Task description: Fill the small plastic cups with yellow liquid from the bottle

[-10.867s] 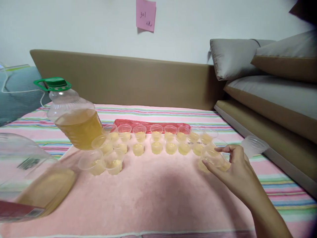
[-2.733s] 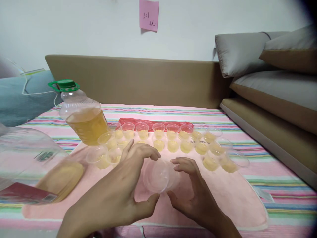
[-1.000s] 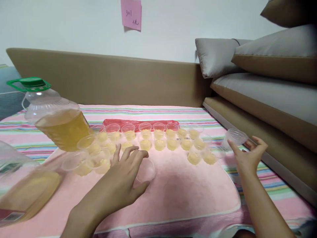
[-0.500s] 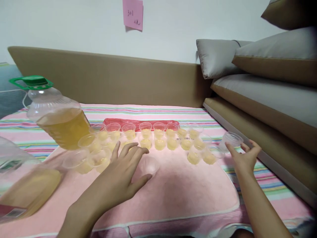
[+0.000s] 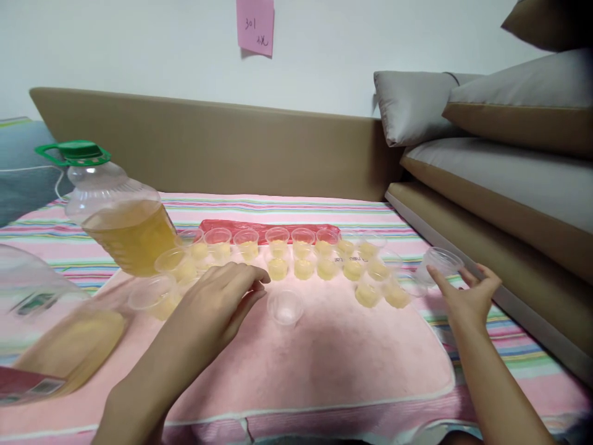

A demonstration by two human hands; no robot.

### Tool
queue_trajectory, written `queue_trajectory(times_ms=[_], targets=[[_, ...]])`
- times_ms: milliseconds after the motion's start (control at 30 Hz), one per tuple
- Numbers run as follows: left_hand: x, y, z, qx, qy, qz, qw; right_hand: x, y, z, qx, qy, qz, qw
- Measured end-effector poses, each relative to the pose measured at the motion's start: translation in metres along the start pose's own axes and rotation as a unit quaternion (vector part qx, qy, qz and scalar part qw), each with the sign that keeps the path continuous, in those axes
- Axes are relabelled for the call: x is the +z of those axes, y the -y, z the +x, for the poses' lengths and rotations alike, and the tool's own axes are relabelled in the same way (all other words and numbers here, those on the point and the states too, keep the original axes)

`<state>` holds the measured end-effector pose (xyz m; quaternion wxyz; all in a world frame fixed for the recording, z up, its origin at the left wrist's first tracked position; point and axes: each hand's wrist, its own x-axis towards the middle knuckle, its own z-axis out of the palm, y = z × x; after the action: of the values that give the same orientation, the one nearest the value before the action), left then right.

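My left hand (image 5: 234, 293) hovers over the pink mat (image 5: 333, 364), its fingers drawn together and thumb near the index finger, with nothing visible between them. Just right of its fingertips an empty clear plastic cup (image 5: 285, 309) stands upright on the mat. At the right, my right hand (image 5: 472, 293) grips a clear plastic cup (image 5: 438, 267), thumb against its near side; whether more cups are nested inside, I cannot tell. Several clear cups (image 5: 303, 266) with pale yellow contents stand in rows behind; my left hand hides some of them.
A large green-capped jug (image 5: 134, 238) of yellow liquid leans at the left, with another clear jug (image 5: 60, 334) nearer me. A red plastic package (image 5: 273, 232) lies behind the cups. Stacked cushions (image 5: 514, 179) rise on the right; a brown panel (image 5: 222, 145) stands along the back.
My left hand has moved back from the empty cup, its spread fingers drawing together; the cup stays on the mat. My right hand still holds its cup. The view has shifted slightly.
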<state>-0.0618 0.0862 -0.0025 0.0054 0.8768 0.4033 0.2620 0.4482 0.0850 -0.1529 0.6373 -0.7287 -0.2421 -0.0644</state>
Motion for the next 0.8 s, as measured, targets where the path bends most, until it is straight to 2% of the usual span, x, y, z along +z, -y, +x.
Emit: queue_trajectory(times_ms=[133,200,233,267,333,433,467,533,633,800], targets=[[-0.004,-0.001,-0.001,-0.014,0.013,-0.010,1.000,-0.013,0.040,-0.015,-0.083,-0.083,0.049,0.992],[-0.004,-0.001,0.000,-0.030,0.023,-0.021,0.999,-0.020,0.070,-0.042,-0.153,-0.101,0.086,0.979],[-0.003,-0.001,0.000,-0.044,0.029,-0.025,0.998,-0.022,0.085,-0.062,-0.212,-0.081,0.140,0.964],[-0.003,-0.002,0.001,-0.060,0.035,-0.028,0.997,-0.023,0.100,-0.083,-0.253,-0.033,0.175,0.951],[-0.002,-0.003,0.002,-0.090,0.047,-0.029,0.994,-0.021,0.127,-0.129,-0.295,0.109,0.197,0.929],[-0.001,-0.003,0.001,-0.134,0.097,-0.025,0.986,-0.010,0.152,-0.185,-0.371,0.284,0.150,0.871],[-0.001,-0.002,0.000,-0.148,0.122,-0.020,0.981,-0.006,0.156,-0.198,-0.378,0.328,0.150,0.853],[-0.001,0.001,-0.003,-0.170,0.167,-0.010,0.971,0.003,0.157,-0.214,-0.360,0.389,0.150,0.835],[0.002,0.007,-0.007,-0.183,0.204,-0.023,0.961,0.014,0.150,-0.224,-0.302,0.442,0.137,0.833],[0.011,0.012,-0.008,-0.176,0.207,-0.051,0.961,0.021,0.140,-0.231,-0.241,0.481,0.126,0.833]])
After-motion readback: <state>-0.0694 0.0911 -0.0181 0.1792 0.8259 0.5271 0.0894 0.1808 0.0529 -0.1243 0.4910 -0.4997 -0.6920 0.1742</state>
